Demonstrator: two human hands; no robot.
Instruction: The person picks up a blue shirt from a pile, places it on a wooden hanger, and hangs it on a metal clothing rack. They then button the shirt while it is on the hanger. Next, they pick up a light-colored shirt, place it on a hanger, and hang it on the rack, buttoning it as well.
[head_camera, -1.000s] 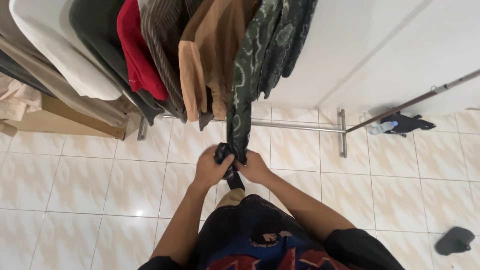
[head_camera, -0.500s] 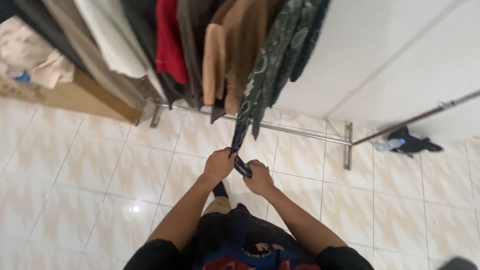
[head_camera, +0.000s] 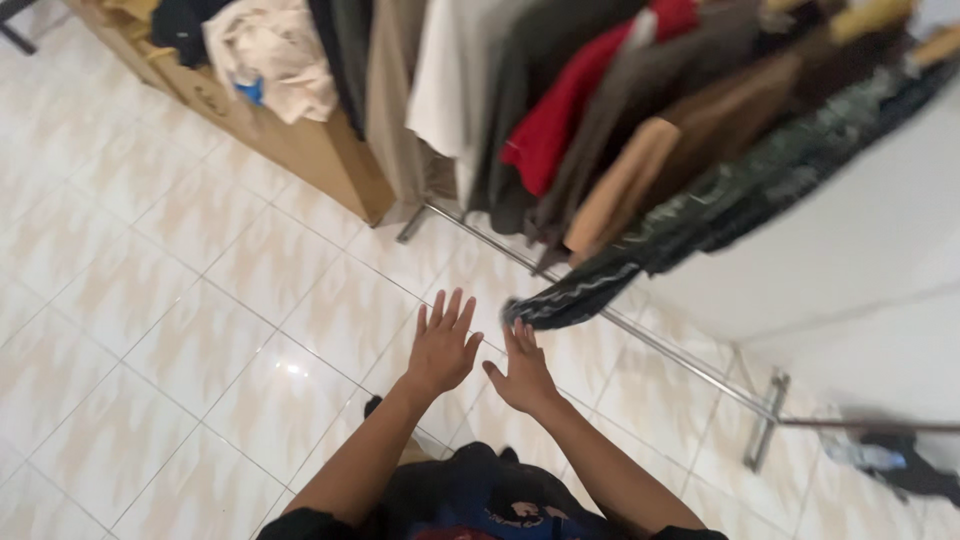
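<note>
My left hand (head_camera: 440, 347) and my right hand (head_camera: 522, 372) are both held out flat with fingers spread, holding nothing. Just above my right hand hangs the loose end of a dark green patterned garment (head_camera: 700, 210), which swings free from the clothes rack (head_camera: 690, 362). My right fingertips are close to its hem, apart from it. Beside it hang a tan garment (head_camera: 625, 180), a red one (head_camera: 560, 120), grey ones and a white one (head_camera: 440, 70).
A cardboard box (head_camera: 300, 150) with crumpled pale clothes (head_camera: 270, 55) stands at the upper left on the tiled floor (head_camera: 150, 330). A white wall (head_camera: 860, 270) is at the right. A dark cloth and a plastic bottle (head_camera: 890, 462) lie by the rack's foot.
Both hands have let go of the dark green garment's end and opened flat. The view has swung left and tilted, so the rack now runs diagonally.
</note>
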